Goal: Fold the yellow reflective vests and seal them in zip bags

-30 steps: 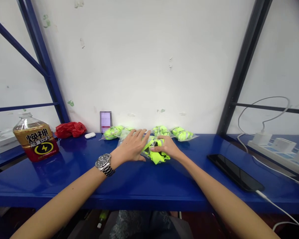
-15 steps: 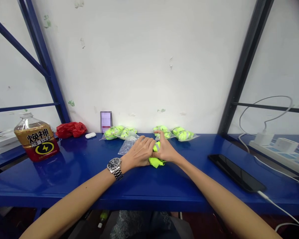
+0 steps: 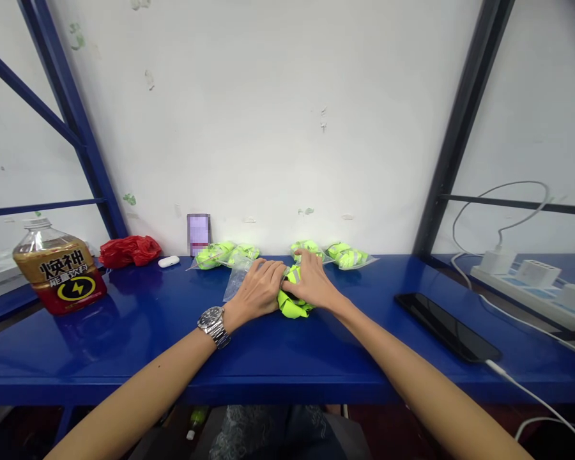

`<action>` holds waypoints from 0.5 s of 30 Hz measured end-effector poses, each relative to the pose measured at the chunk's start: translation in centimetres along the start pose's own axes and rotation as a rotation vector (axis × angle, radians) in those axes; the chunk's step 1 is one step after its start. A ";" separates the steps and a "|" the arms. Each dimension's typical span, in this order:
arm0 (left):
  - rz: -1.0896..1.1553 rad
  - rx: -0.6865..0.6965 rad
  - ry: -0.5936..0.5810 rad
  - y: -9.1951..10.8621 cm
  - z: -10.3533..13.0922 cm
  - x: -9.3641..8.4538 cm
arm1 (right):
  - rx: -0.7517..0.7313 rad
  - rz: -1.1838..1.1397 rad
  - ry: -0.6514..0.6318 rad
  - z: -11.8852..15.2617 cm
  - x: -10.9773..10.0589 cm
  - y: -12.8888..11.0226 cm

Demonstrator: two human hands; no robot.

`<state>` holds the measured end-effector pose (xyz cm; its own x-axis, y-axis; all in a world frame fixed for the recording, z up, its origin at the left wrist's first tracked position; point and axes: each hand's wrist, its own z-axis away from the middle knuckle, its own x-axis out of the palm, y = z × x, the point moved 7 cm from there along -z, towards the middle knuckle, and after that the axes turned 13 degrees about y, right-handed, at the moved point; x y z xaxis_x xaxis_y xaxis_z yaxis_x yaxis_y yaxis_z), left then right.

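Note:
A bundled neon-yellow reflective vest with grey strips lies on the blue table between my hands. My left hand, with a steel watch on its wrist, has its fingers curled on the bundle's left side. From the right, my right hand grips the bundle with thumb and fingers. My fingers hide part of the vest. A clear plastic bag lies just behind my left hand, partly covered by it. Behind my hands, several bagged yellow vests rest along the wall.
On the left stand a large drink bottle, a red plastic bag and a white earbud case. A phone leans on the wall. At right lie a black phone on a cable and a power strip.
The whole view has shifted slightly. My left hand has drawn a little away from the right hand, so more of the vest shows between them.

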<state>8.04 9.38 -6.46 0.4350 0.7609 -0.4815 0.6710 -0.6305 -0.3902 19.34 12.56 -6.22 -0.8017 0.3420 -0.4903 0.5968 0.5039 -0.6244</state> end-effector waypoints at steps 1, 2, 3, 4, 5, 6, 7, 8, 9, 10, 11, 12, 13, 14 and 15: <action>0.013 0.005 -0.007 0.1 0.0 0.0 | 0.012 -0.025 -0.048 0.0 0.3 0.0; 0.026 0.009 -0.018 0.2 0.0 0.1 | 0.038 -0.066 -0.112 0.0 0.6 0.1; 0.036 0.012 -0.033 0.4 0.0 0.1 | 0.066 -0.109 -0.171 0.1 0.9 0.2; 0.042 0.015 -0.049 0.5 0.0 0.2 | 0.083 -0.143 -0.210 0.2 1.2 0.3; 0.043 0.017 -0.063 0.7 0.0 0.3 | 0.081 -0.162 -0.221 0.1 1.2 0.3; 0.040 0.018 -0.074 0.8 0.0 0.4 | 0.064 -0.168 -0.210 0.0 1.3 0.3; 0.035 0.020 -0.082 0.9 -0.1 0.5 | 0.039 -0.167 -0.188 -0.1 1.3 0.3; 0.028 0.024 -0.084 1.1 -0.2 0.6 | 0.014 -0.162 -0.164 -0.2 1.4 0.3; 0.019 0.030 -0.084 1.2 -0.3 0.6 | -0.005 -0.154 -0.139 -0.2 1.5 0.4; 0.011 0.036 -0.082 1.4 -0.3 0.6 | -0.015 -0.138 -0.110 -0.3 1.7 0.6; 0.003 0.046 -0.080 1.6 -0.4 0.6 | -0.014 -0.111 -0.075 -0.4 1.7 0.8; -0.003 0.057 -0.077 1.8 -0.5 0.6 | -0.007 -0.075 -0.038 -0.4 1.8 1.1; -0.008 0.069 -0.077 2.0 -0.6 0.7 | 0.002 -0.032 -0.001 -0.4 1.8 1.3; -0.010 0.082 -0.081 2.2 -0.6 0.7 | 0.014 0.013 0.030 -0.4 1.8 1.5; -0.008 0.094 -0.087 2.4 -0.6 0.8 | 0.023 0.054 0.053 -0.4 1.7 1.5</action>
<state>10.35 8.60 -7.30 0.3732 0.7522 -0.5431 0.6129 -0.6393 -0.4644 18.86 14.21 -7.81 -0.7686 0.4097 -0.4913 0.6393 0.4655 -0.6120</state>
